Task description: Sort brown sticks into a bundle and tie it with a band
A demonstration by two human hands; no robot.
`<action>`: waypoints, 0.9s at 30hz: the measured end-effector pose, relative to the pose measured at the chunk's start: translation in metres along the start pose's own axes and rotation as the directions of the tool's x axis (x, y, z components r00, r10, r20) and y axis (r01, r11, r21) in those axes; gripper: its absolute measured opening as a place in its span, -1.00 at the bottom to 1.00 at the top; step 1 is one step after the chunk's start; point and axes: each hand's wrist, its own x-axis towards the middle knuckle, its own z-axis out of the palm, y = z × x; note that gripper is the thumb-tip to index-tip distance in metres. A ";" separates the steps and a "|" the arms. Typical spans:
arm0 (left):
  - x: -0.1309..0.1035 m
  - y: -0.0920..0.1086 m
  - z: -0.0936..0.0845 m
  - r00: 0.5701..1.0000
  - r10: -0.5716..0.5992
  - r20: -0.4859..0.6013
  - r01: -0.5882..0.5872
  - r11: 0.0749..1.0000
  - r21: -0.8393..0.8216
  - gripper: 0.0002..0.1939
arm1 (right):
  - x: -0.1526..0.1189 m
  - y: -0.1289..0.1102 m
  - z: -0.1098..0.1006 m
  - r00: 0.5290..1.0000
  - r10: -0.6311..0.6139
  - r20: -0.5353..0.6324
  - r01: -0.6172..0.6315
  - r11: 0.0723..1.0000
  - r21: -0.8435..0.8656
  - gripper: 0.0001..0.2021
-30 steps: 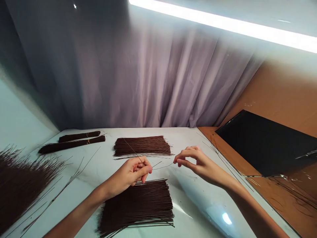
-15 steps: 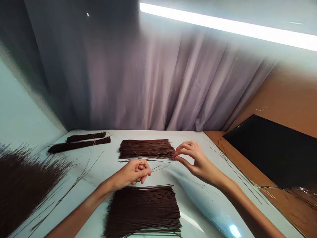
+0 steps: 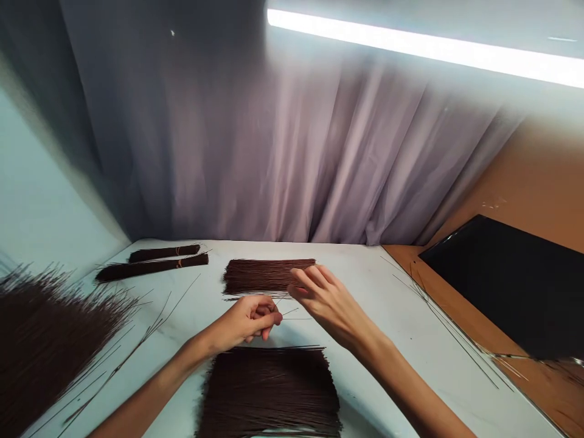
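My left hand (image 3: 259,317) is closed in a pinch on a few thin brown incense sticks (image 3: 289,312), whose ends stick out to the right past the fingertips. Close beside it, my right hand (image 3: 322,293) hovers over the right end of the far pile of incense sticks (image 3: 258,277). Its fingers are apart and point left; the thumb is hidden behind them, and I see nothing in its grasp. Nearer to me, below the left hand, lies a larger flat pile of dark sticks (image 3: 274,389).
Two tied bundles (image 3: 155,267) rest at the back left of the white table (image 3: 365,267). A big dark heap of sticks (image 3: 50,340) fills the left side, with loose sticks beside it. Stray sticks (image 3: 449,322) lie along the right edge, near a black panel (image 3: 511,286).
My right hand has moved left from the far pile's right end, closer to my left hand, and turned its back up. The left hand keeps its pinch; the view has shifted slightly.
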 end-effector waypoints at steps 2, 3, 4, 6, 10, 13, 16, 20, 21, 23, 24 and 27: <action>0.002 -0.001 -0.002 0.999 0.003 -0.041 -0.004 1.000 -0.015 -0.63 | -0.013 0.005 0.007 0.999 0.040 0.021 -0.041 0.999 0.036 -0.91; 0.003 -0.001 -0.003 0.998 0.008 -0.061 -0.010 1.000 -0.023 -0.63 | -0.017 0.006 0.011 0.998 0.058 0.032 -0.060 0.997 0.055 -0.90; 0.004 -0.002 -0.004 0.997 0.014 -0.075 -0.016 0.999 -0.031 -0.63 | -0.019 0.007 0.014 0.997 0.073 0.039 -0.075 0.995 0.069 -0.89; 0.005 -0.004 -0.006 0.996 0.025 -0.085 -0.029 0.999 -0.044 -0.63 | -0.019 0.007 0.018 0.995 0.098 0.032 -0.100 0.991 0.094 -0.87; 0.002 -0.004 -0.008 0.995 0.060 -0.081 -0.064 0.997 -0.047 -0.65 | -0.021 0.008 0.009 0.948 0.295 -0.120 -0.255 0.929 0.270 -0.75; 0.000 0.001 -0.008 0.995 0.067 -0.068 -0.070 0.996 -0.046 -0.67 | -0.037 -0.004 -0.008 0.668 0.713 -0.212 -0.497 0.640 0.586 -0.81; -0.003 0.008 -0.005 0.995 0.078 -0.058 -0.080 0.996 -0.038 -0.68 | -0.056 -0.038 -0.015 0.296 0.951 0.087 -0.573 0.103 0.813 -0.69; -0.007 0.013 0.007 0.994 0.102 -0.040 -0.103 0.994 -0.034 -0.66 | -0.055 -0.079 -0.004 0.335 0.737 0.588 -0.489 -0.397 0.776 -0.47; -0.008 0.014 0.011 0.993 0.110 -0.035 -0.111 0.993 -0.029 -0.66 | -0.050 -0.084 -0.001 0.355 0.699 0.621 -0.462 -0.447 0.766 -0.43; -0.009 0.015 0.021 0.992 0.124 -0.029 -0.124 0.992 -0.032 -0.65 | -0.038 -0.087 0.001 0.353 0.711 0.608 -0.394 -0.477 0.786 -0.46; -0.009 0.015 0.026 0.991 0.129 -0.028 -0.130 0.990 -0.050 -0.65 | -0.033 -0.088 0.001 0.343 0.732 0.588 -0.362 -0.475 0.802 -0.50; -0.008 0.014 0.040 0.990 0.137 -0.020 -0.138 0.981 -0.139 -0.65 | -0.024 -0.089 -0.001 0.349 0.740 0.575 -0.307 -0.490 0.816 -0.58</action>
